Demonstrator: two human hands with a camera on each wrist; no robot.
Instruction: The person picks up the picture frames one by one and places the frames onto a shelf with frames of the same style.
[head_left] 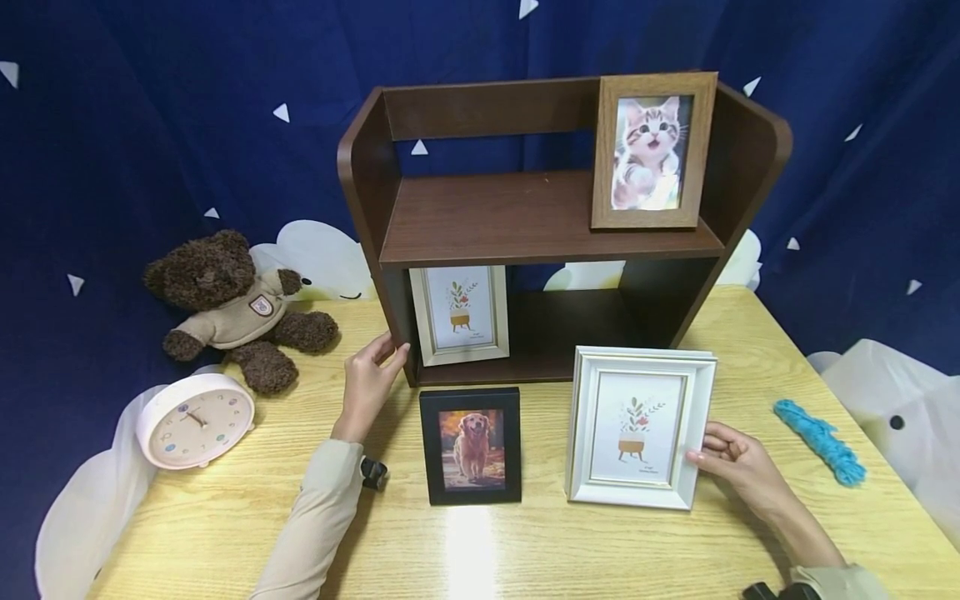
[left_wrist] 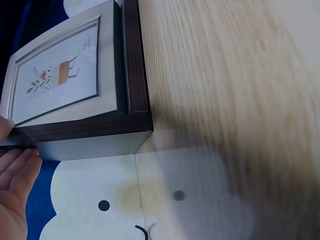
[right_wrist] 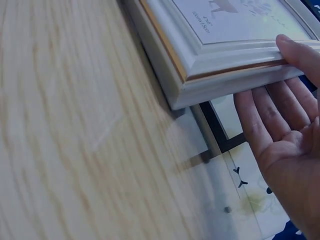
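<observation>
My left hand (head_left: 369, 385) pinches the front edge of the left side panel of a dark brown two-tier shelf (head_left: 480, 212). In the left wrist view its thumb lies on the edge and the fingers go behind the panel. By that panel, a cream picture frame (head_left: 460, 315) with a plant print leans inside the lower tier. My right hand (head_left: 741, 468) grips the right side of a white picture frame (head_left: 637, 429), thumb in front and fingers behind; it stands on the table before the shelf. Between the hands stands a black picture frame (head_left: 471, 447) showing a dog.
A wooden picture frame (head_left: 654, 154) with a kitten picture stands on the upper tier, at right. At the left of the table (head_left: 540, 550) are a brown teddy bear (head_left: 236, 308) and a pink round clock (head_left: 198, 421). A blue yarn bundle (head_left: 821, 442) lies far right.
</observation>
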